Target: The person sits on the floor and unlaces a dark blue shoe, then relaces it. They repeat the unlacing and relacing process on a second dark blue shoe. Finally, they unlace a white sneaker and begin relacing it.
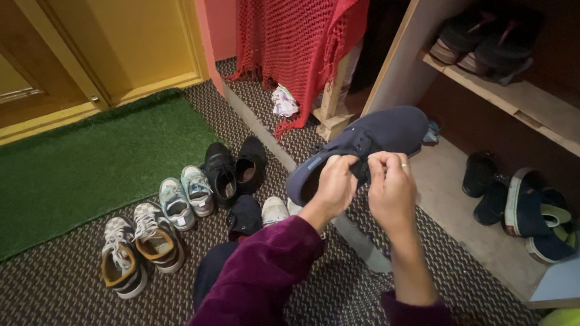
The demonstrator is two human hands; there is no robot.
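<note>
Our left hand (pixel 336 186) and right hand (pixel 389 184) both pinch the laces of the navy sneaker (pixel 362 145), whose toe points up-right toward the shoe shelf (pixel 471 211).

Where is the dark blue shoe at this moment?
In the head view, the dark blue shoe is right of centre, held in the air by the left hand and right hand, in front of the shoe rack.

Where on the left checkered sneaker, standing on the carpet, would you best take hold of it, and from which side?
Probably the heel rim of the checkered sneaker, from above: its collar gapes open upward, and the nearer side stands free of the neighbouring shoe.
</note>
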